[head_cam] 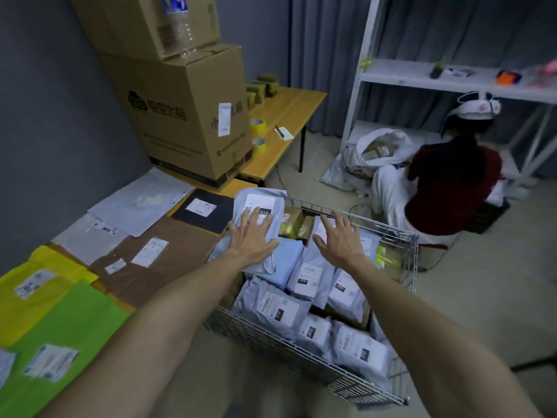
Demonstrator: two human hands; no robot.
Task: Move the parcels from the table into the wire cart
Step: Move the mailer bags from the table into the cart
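Note:
A wire cart (304, 360) stands right of the table and holds several grey and light-blue poly mailers plus brown parcels. My left hand (251, 236) lies flat, fingers spread, on a grey parcel with a white label (262, 200) at the cart's left edge beside the table. My right hand (339, 239) hovers over the cart's middle with fingers spread, holding nothing. On the table lie flat parcels: a black one (205, 211), a brown one (156, 257), a yellow one (36, 291), a green one (66, 336) and grey ones (141, 200).
Stacked cardboard boxes (180, 110) and yellow tape rolls (258, 126) sit at the table's far end. A person in a dark red top (452, 188) crouches behind the cart by a white shelf unit (452, 79) and a white sack (379, 149).

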